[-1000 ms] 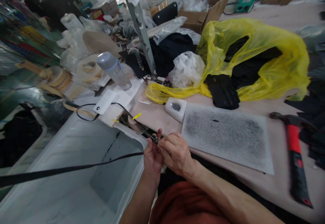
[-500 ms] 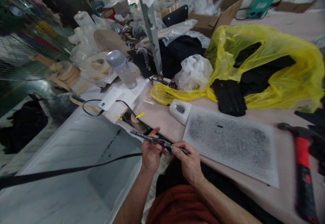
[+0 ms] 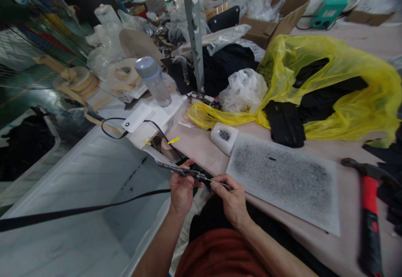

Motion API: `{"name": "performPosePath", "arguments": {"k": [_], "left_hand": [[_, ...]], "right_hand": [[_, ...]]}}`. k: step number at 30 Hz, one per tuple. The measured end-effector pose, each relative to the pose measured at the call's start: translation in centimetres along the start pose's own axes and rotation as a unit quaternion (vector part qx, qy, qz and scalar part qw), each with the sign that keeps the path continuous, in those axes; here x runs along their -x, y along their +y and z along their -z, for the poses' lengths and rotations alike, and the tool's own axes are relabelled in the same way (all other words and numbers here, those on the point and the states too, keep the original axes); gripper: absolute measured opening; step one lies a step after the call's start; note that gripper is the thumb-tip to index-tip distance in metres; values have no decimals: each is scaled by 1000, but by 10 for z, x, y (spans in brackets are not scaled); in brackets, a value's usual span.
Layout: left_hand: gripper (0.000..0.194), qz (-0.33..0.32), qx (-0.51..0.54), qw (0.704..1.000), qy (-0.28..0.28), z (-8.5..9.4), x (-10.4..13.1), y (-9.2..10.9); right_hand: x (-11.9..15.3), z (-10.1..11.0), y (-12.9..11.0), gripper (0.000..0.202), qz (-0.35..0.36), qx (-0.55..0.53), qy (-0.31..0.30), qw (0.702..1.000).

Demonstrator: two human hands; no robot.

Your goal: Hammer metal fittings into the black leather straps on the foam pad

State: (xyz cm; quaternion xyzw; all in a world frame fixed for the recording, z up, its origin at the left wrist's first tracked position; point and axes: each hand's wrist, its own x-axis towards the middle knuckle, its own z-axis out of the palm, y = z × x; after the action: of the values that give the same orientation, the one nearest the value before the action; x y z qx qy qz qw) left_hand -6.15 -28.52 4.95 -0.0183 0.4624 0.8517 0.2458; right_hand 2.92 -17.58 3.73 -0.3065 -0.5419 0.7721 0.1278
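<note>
My left hand (image 3: 182,191) is closed around a narrow black strip-like piece (image 3: 168,166), which sticks out to the upper left past my fingers. Its exact kind is too small and dark to tell. In my right hand (image 3: 231,199), thumb and fingers pinch a thin dark tool with a bright metal tip (image 3: 225,185), pointing at the near end of the black piece. Both hands are close together in front of my body, by the table edge. A long black strap (image 3: 94,208) runs from the left edge of view toward my left wrist.
A large white bin (image 3: 103,168) stands at left. On the table are a speckled white board (image 3: 282,180), a small white block (image 3: 230,143), a red-and-black hammer (image 3: 370,210), a yellow plastic bag (image 3: 351,63) with black material, and a water bottle (image 3: 153,82). A metal post (image 3: 195,38) rises behind.
My hands have shifted slightly left in view, and a bit of bright metal now shows between them. The whole view has moved a little; both hands keep their grips.
</note>
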Motion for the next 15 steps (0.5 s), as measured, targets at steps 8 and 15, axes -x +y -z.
{"name": "performPosePath", "arguments": {"k": [8,15], "left_hand": [[12,186,161,967,74,3,1,-18],[21,165,163,970,68,-1,0,-23]], "right_hand": [[-8,8,-32,19,145,166,-69,973],[-6,17,-32,10,258,165,-8,952]]}}
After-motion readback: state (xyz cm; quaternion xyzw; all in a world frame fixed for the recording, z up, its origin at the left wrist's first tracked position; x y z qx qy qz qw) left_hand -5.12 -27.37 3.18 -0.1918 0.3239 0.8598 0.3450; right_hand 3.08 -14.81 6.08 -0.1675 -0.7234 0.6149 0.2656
